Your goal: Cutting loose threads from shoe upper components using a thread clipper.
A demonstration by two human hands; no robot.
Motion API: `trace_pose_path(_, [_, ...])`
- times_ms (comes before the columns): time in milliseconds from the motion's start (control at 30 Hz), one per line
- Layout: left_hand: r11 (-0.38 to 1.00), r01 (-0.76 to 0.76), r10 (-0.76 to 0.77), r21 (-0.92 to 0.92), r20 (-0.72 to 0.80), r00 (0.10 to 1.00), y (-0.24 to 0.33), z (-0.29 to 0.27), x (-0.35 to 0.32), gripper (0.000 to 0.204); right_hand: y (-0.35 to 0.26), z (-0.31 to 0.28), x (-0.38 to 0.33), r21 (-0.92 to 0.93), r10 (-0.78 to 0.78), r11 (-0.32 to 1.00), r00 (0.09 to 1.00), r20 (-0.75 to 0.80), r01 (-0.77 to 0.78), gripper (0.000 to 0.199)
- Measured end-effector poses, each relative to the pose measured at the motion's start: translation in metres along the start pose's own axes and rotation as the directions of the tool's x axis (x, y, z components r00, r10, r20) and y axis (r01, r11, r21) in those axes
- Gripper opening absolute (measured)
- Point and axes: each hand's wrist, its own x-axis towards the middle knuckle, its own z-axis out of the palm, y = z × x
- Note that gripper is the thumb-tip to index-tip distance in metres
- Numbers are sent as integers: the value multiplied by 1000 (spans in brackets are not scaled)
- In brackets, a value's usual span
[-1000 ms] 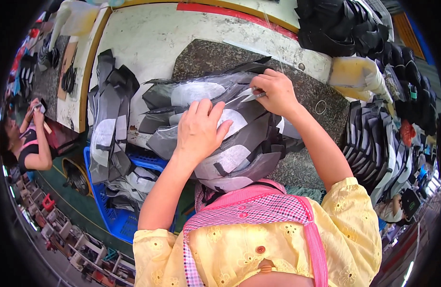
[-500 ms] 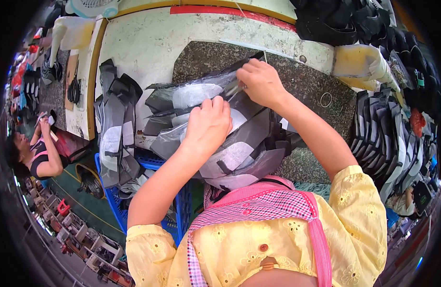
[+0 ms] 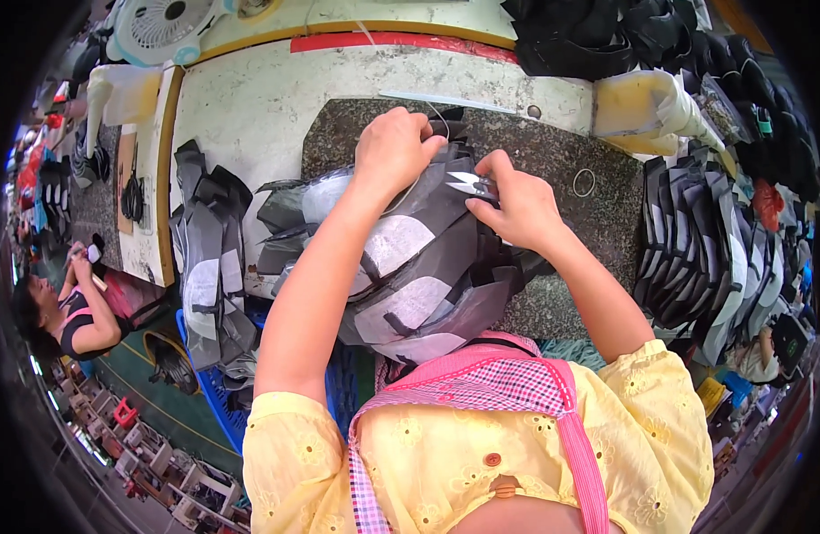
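Observation:
A bundle of dark grey shoe-upper-like pieces with white patches [image 3: 397,245] lies in front of me, partly over a speckled stone slab [image 3: 552,151]. My left hand [image 3: 394,153] is closed at the bundle's far end, thumb and fingers pinched on a thin pale cord [image 3: 444,120]. To its right my right hand [image 3: 517,203] is closed round small thread snips [image 3: 472,184]. Their bright blades are apart and point left, over the dark pieces. The snips' handles are mostly hidden by my fingers.
More grey pieces [image 3: 210,258] are heaped at the left over a blue crate [image 3: 216,392]. Bundled pieces [image 3: 694,240] stand at the right. On the slab lies a cord loop [image 3: 584,182]. A fan [image 3: 165,27] stands far left; a person [image 3: 67,307] sits beyond the table edge.
My left hand has moved away from me to the bundle's far end. My right hand has come nearer and to the right, and snips now show in it.

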Motion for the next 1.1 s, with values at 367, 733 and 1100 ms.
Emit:
trace_pose_path(367, [997, 65, -57, -50, 137, 989, -2, 1, 3, 18, -6, 19, 31, 174, 83, 981, 996, 31, -87, 31])
trace_pose_path(733, [970, 62, -37, -236, 111, 993, -10, 5, -2, 20, -2, 25, 33, 270, 61, 961, 998, -8, -56, 28])
trace_pose_path(1100, [937, 101, -69, -335, 106, 992, -16, 6, -4, 22, 13, 26, 35, 264, 76, 963, 995, -69, -56, 25])
